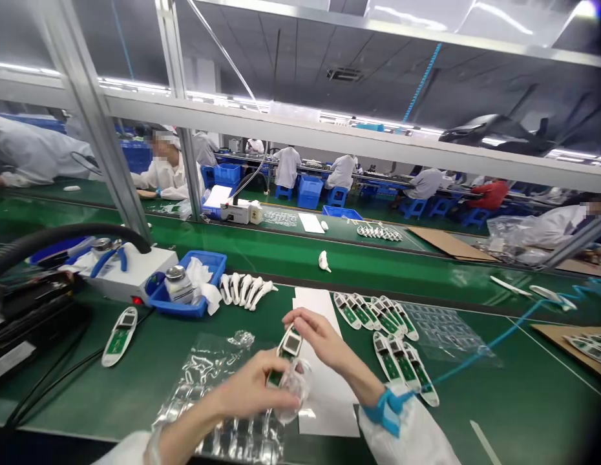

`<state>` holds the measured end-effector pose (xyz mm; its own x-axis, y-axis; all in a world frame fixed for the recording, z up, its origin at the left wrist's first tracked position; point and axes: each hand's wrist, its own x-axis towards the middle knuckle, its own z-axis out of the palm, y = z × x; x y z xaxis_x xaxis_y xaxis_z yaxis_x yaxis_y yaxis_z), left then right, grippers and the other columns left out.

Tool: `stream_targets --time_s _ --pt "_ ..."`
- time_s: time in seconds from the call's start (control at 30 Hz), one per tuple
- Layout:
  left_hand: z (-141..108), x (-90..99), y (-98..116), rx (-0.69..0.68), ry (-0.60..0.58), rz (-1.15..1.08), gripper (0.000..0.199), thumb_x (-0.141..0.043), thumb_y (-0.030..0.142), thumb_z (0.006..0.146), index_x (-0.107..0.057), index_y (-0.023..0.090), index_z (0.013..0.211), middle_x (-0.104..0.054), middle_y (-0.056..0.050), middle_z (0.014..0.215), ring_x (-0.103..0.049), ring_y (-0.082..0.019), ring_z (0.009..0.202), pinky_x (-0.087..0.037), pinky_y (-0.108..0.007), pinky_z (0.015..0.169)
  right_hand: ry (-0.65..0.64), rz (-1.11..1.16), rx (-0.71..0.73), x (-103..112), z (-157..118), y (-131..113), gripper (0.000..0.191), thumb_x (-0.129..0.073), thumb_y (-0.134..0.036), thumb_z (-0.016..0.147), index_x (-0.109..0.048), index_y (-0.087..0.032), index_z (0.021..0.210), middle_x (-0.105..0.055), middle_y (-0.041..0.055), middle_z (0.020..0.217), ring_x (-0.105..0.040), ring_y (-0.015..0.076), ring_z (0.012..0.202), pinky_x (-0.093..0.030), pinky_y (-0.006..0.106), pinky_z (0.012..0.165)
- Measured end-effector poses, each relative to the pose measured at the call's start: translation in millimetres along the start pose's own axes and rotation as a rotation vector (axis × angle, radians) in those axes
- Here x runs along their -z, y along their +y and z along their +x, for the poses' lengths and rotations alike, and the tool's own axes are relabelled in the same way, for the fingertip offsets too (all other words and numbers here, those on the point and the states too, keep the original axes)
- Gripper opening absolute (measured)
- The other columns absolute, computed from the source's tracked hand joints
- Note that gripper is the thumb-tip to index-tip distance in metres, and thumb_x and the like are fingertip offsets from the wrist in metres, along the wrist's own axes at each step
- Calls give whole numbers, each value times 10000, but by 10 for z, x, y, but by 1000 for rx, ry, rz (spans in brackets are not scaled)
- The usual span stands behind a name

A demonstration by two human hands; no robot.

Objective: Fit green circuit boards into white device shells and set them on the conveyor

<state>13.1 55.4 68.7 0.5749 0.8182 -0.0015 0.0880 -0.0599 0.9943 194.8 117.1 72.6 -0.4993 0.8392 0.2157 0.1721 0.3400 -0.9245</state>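
My left hand [262, 387] is closed round a white casing with a green circuit board and a small square screen [291, 343]. A clear plastic piece [298, 387] is also in that hand, beside the casing's lower end. My right hand [317, 332] touches the casing's upper end with its fingertips; a blue wrist strap is on that arm. Under my hands are a white sheet [324, 407] and, to the left, a clear plastic blister tray [242, 436].
Several open casings with boards [390, 355] lie right of the sheet, one more [120, 337] at the left. A blue bin [184, 309] holds a metal-topped jar; several white parts [245, 290] lie beside it. A blue coiled cord crosses the right side. People sit beyond the belt.
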Motion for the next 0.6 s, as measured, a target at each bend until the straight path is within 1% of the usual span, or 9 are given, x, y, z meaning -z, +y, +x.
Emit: stream_targets --time_s 0.07,0.1,0.17,0.27,0.37,0.5,0.6 --pt "-255 -137 -53 35 118 -2 65 -759 248 681 -730 210 725 -626 -20 934 -561 -226 958 -404 -295 893 91 -1 86 -196 -165 -57 297 -505 -477 915 -597 -208 999 -563 52 969 -522 186 879 -429 309 780" --pt "-364 -185 -78 59 167 -4 69 -770 222 662 -730 216 717 -609 -21 982 -550 -228 986 -391 -286 896 117 -14 125 -277 -236 -85 251 -532 -441 909 -595 -214 996 -541 53 986 -511 192 904 -420 317 806" --pt "-553 -247 -119 103 226 -6 93 -782 197 635 -724 220 704 -580 -26 1075 -531 -231 1035 -377 -274 895 84 -39 142 -418 -354 -147 167 -570 -375 896 -601 -218 946 -501 44 960 -498 196 904 -412 321 818" --pt "-770 -289 -147 141 247 24 66 -736 171 651 -690 218 659 -525 -25 1219 -489 -236 1114 -374 -270 893 -4 -68 83 -611 -460 -230 85 -589 -296 886 -572 -217 862 -477 28 911 -497 188 861 -416 307 772" --pt "-930 -301 -157 156 269 67 84 -684 155 660 -637 204 610 -535 -39 1161 -496 -237 1083 -389 -275 864 -27 -127 88 -791 -490 -254 127 -536 -238 914 -513 -214 791 -486 17 856 -486 183 814 -399 307 736" --pt "-1097 -302 -150 167 319 21 125 -659 153 650 -572 188 568 -548 -36 1103 -517 -221 986 -403 -259 807 -63 -260 196 -998 -495 -222 158 -449 -177 941 -466 -219 790 -496 25 840 -462 196 814 -369 355 768" --pt "-1207 -288 -151 157 336 -61 127 -637 143 640 -553 182 554 -560 -24 1048 -509 -217 965 -398 -239 763 -100 -306 270 -1140 -550 -242 157 -414 -142 941 -440 -225 810 -484 27 826 -457 198 794 -371 370 758"
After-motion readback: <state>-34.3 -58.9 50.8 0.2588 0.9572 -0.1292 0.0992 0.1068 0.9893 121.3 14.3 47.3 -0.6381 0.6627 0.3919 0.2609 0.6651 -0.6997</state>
